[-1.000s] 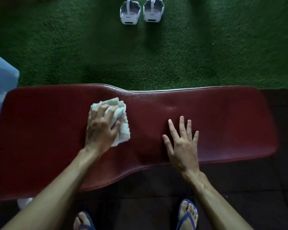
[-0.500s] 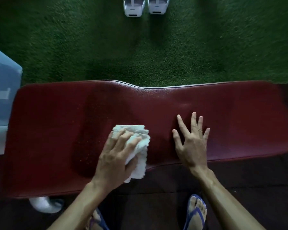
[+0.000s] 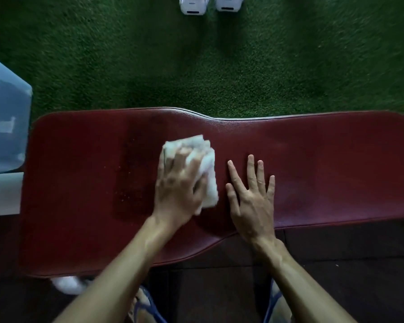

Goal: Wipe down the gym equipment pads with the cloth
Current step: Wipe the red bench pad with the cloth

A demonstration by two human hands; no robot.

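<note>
A long dark red bench pad [image 3: 324, 164] lies across the view, wider at its left end. A folded white cloth [image 3: 205, 169] rests on the pad near its middle, and my left hand [image 3: 180, 185] presses down on it with fingers curled over its top. My right hand [image 3: 252, 201] lies flat on the pad just right of the cloth, fingers spread, holding nothing. A darker damp patch with droplets [image 3: 131, 183] shows on the pad left of the cloth.
Green artificial turf [image 3: 149, 61] lies beyond the pad, with a pair of white shoes [image 3: 210, 4] at the top edge. A pale blue box [image 3: 2, 127] stands at the left. Dark floor tiles [image 3: 336, 264] and my sandalled feet [image 3: 273, 304] are below the pad.
My left hand has swept the cloth from the pad's near edge back up toward the middle, closer to my right hand. The right hand has stayed flat on the pad.
</note>
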